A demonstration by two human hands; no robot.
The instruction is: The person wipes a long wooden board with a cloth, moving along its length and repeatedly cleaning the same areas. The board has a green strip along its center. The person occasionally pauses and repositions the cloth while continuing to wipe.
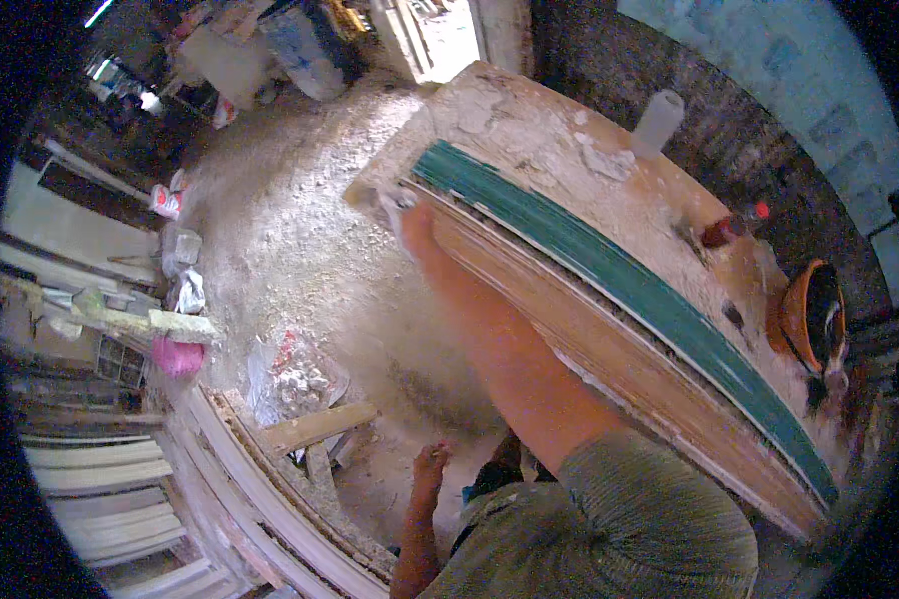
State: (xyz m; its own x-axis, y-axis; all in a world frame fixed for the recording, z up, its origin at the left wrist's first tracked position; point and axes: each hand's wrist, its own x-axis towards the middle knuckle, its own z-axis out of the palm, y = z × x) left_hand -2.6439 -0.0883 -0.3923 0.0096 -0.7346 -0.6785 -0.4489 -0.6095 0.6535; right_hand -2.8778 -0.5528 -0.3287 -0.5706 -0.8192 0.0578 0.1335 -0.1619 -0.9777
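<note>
My right arm reaches far along a long brown wooden board (589, 349) lying on the workbench. At the board's far end, my right hand (410, 218) is closed and pressed down over something small and pale that I cannot make out. Beside the board, on its right, runs a long green-painted plank (609, 260) with scuffed edges. My left hand (431, 463) hangs low near my body, away from the bench. Its fingers are curled, and what they hold, if anything, is too small to tell.
The dusty workbench (529, 110) carries a pale cylinder (659, 120), a red-capped bottle (734, 228) and an orange bucket (801, 314). At left stand stacked wooden lengths (100, 474), a frame (270, 499) and a pink bundle (178, 355). A plastic bag (295, 379) lies on the floor.
</note>
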